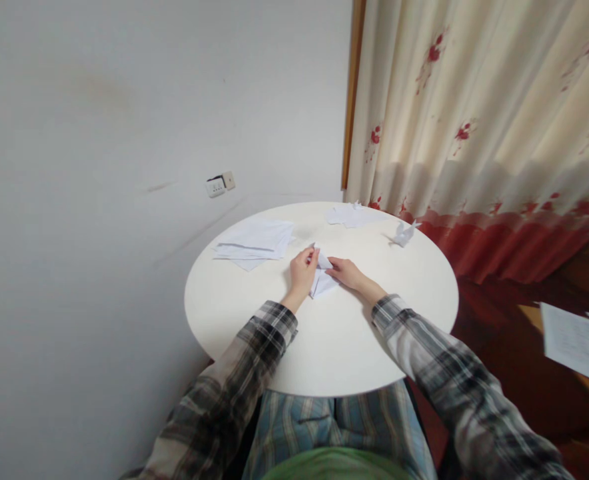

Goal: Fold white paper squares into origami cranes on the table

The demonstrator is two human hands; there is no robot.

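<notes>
A folded sheet of white paper [325,283] rests on the round white table [324,347], between my two hands. My left hand [303,270] is closed, its thumb and fingers pinching the paper's upper left part. From the right, my right hand [347,272] grips the paper's right edge between thumb and fingers. One flap of the paper stands raised between the hands. The fingers partly cover the folds, so the exact shape is hard to make out.
A stack of white paper [257,239] lies at the table's back left. More paper [352,215] is at the back. A folded paper figure [404,233] stands at the back right. Written sheets [579,340] lie on a surface at the right. A wall borders the left.
</notes>
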